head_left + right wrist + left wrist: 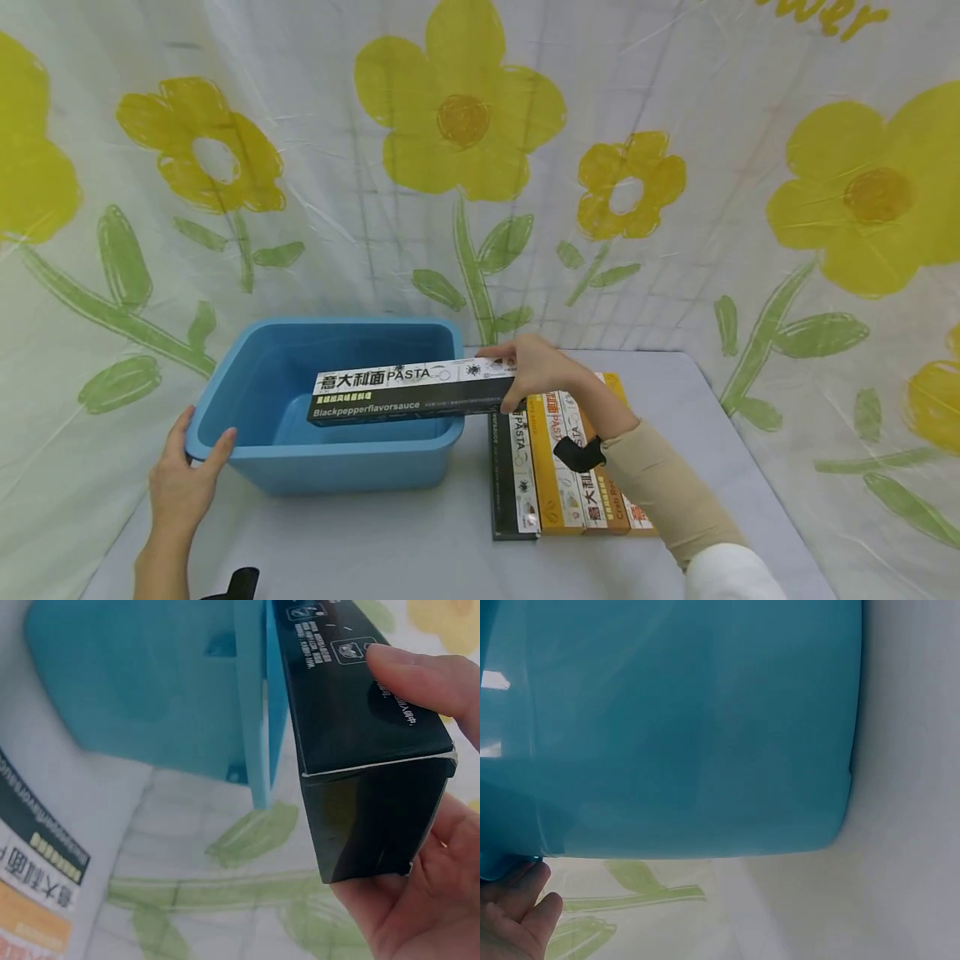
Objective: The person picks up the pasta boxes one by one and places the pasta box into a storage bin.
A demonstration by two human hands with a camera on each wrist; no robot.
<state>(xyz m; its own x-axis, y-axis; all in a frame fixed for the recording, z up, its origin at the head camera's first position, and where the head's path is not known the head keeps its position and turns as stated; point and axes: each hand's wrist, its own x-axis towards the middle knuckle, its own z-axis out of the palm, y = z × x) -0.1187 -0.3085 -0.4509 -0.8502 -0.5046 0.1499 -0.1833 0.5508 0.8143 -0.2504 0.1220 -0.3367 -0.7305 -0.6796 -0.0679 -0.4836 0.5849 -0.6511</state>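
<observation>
Nearest the viewer, a tan sleeve covers the right forearm above the tabletop's right side, a black wrist mount at its end. Toward the tabletop's left edge, the left hand holds the near-left corner of a blue tub at the rim, thumb on the near side and fingers round the left side.

Nearer the tabletop's right edge than its left, pasta boxes lie side by side, their long sides running toward the far edge. The leftmost is a black-and-white box; beside it come a yellow box and others with white, brown and orange faces, partly hidden by the right arm.

The tub stands upright, covering the tabletop's far-left corner. Above it is the held pasta box, marked "Blackpepperflavorsauce": its left end is over the tub's opening, and it crosses above the right rim; whether it touches there cannot be told. The right hand grips its right end between thumb and fingers, above the row's far end.

Beyond the tabletop's far edge hangs a white curtain with yellow flowers.
</observation>
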